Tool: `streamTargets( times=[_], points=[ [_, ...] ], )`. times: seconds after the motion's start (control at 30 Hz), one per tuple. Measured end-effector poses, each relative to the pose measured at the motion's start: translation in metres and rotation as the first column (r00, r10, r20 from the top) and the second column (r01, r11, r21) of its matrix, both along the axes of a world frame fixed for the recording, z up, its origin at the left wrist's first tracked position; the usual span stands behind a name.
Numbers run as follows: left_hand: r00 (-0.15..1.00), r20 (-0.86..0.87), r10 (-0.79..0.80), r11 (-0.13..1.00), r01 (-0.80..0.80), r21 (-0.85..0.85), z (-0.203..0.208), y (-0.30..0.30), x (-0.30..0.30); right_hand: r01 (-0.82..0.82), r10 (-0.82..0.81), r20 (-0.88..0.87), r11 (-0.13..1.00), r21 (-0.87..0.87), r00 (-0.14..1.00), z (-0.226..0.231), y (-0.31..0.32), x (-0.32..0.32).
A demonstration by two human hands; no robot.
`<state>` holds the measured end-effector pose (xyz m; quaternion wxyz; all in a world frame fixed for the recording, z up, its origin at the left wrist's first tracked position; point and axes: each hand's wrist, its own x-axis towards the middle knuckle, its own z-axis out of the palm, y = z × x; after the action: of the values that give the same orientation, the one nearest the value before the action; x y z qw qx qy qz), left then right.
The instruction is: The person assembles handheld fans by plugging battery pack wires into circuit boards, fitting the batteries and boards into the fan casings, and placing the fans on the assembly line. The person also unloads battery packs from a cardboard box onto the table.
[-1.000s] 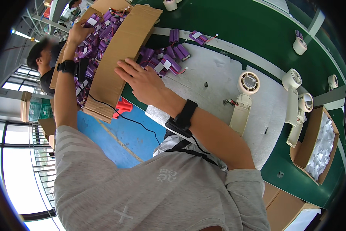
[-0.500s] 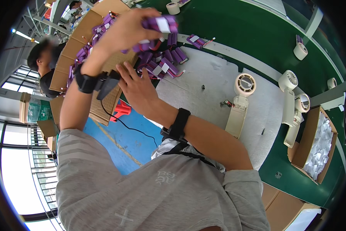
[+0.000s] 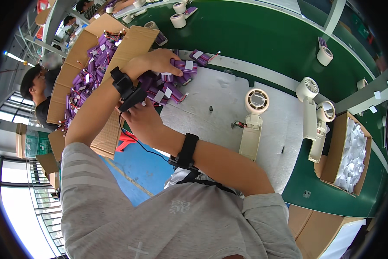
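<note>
Left hand (image 3: pixel 157 60) is closing its fingers round a purple battery pack (image 3: pixel 186 65), holding it over the pile of purple packs (image 3: pixel 161 88) lying at the far-left corner of the grey mat (image 3: pixel 211 93). Right hand (image 3: pixel 144 121) is resting beneath the left wrist; finger grip hidden, cannot tell. Cardboard box (image 3: pixel 79 82) off the mat's left edge is holding many more packs; judging mostly left.

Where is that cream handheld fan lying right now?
In the head view, the cream fan lies flat on the grey mat, right of the pile of purple packs and the person's two hands, left of two more white fans.
</note>
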<state>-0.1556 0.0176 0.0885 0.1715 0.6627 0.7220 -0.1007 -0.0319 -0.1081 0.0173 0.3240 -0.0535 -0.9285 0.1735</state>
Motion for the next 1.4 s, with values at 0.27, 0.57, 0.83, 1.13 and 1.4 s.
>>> streamTargets(
  times=[0.27,0.57,0.83,1.13,1.4],
  points=[
    [0.989,-0.089,-0.122,0.98,0.134,0.148,0.008,-0.006,0.007,0.003,-0.003,-0.001,0.999,0.054,1.0,-0.002,0.002,0.002],
    [0.997,-0.038,0.065,0.977,-0.056,0.204,0.071,-0.053,0.028,-0.099,0.098,0.181,0.995,-0.002,0.979,0.047,0.007,0.034],
    [0.753,0.603,0.263,0.604,-0.616,0.506,0.062,-0.149,0.075,-0.258,0.362,0.159,0.853,-0.453,0.919,0.151,0.086,0.125],
    [0.95,0.15,0.274,0.312,-0.235,0.921,-0.041,-0.131,0.102,-0.085,0.027,-0.118,0.849,-0.521,0.993,0.181,0.111,0.195],
    [0.802,0.187,0.567,0.462,-0.498,0.734,-0.047,-0.108,0.043,0.05,-0.127,-0.104,0.838,-0.544,0.986,0.188,0.11,0.234]
  ],
)
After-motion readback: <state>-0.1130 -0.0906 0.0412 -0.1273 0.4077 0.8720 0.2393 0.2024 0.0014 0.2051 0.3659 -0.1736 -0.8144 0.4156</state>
